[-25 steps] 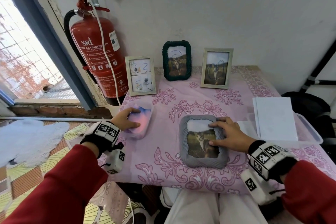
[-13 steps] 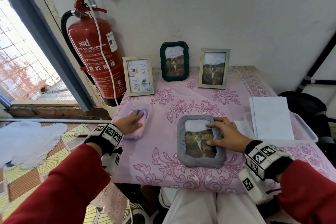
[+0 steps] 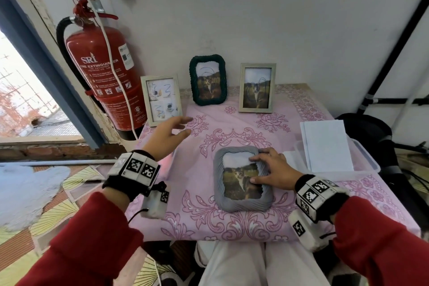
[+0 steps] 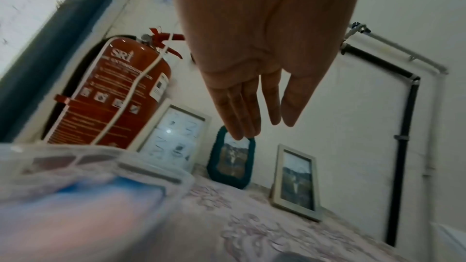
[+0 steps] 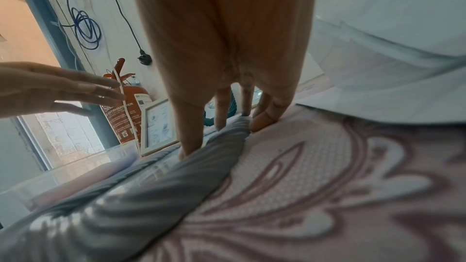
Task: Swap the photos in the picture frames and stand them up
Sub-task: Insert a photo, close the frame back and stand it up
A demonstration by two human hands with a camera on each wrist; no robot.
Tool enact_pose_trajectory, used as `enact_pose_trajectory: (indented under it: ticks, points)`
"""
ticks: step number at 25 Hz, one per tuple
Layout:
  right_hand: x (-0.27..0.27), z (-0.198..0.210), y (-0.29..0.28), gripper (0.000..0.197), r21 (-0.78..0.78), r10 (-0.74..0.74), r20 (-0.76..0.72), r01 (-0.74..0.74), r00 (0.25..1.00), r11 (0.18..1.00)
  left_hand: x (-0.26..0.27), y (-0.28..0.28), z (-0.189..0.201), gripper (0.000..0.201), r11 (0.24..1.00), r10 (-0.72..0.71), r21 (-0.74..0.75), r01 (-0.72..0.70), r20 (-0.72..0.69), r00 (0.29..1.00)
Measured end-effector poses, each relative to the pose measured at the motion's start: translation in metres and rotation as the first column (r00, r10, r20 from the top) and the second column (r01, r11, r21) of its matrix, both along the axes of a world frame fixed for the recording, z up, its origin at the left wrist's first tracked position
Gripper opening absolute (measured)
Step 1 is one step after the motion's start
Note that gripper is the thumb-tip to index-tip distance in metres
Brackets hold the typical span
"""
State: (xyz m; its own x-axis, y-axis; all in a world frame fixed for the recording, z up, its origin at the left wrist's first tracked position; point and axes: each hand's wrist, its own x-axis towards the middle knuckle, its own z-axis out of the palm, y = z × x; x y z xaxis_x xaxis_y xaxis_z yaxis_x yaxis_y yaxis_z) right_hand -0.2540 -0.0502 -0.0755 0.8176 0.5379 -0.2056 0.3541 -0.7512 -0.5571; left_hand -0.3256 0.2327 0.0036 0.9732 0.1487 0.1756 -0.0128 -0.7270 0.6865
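A grey ribbed frame [image 3: 241,202] with a cat photo lies flat on the pink tablecloth [image 3: 243,137], also seen in the right wrist view as a grey frame [image 5: 151,196]. My right hand [image 3: 257,169] rests on its right side with the fingers [image 5: 221,119] spread and the thumb on the glass. My left hand [image 3: 183,126] hovers open above the cloth, fingers straight [image 4: 242,127], holding nothing. At the back stand a white frame [image 3: 161,100] with sketches, a dark green frame [image 3: 208,80] and a pale wooden frame [image 3: 257,88], both with cat photos.
A clear tub [image 4: 156,174] holding a pink-and-blue item sits at the table's left edge, below my left wrist. A clear box [image 3: 366,158] with white paper [image 3: 325,144] stands on the right. A red fire extinguisher [image 3: 102,76] hangs at the left of the wall.
My left hand has lifted off the pink-and-blue item and moved up and forward towards the white frame. My right hand has stayed on the grey frame.
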Motion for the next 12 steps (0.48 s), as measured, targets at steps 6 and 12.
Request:
enact_pose_trajectory:
  ticks: [6,12]
  points:
    - [-0.003,0.004,-0.001,0.063,0.024,0.009,-0.014,-0.008,1.000,1.000,0.009,-0.057,-0.039,0.036,0.994,-0.103,-0.060,0.091,-0.246,0.964]
    - [-0.009,0.002,-0.007,0.065,0.158,-0.180,-0.019,0.181,0.983,0.971,0.001,-0.073,-0.086,0.063,0.976,0.045,-0.187,-0.111,-0.328,0.944]
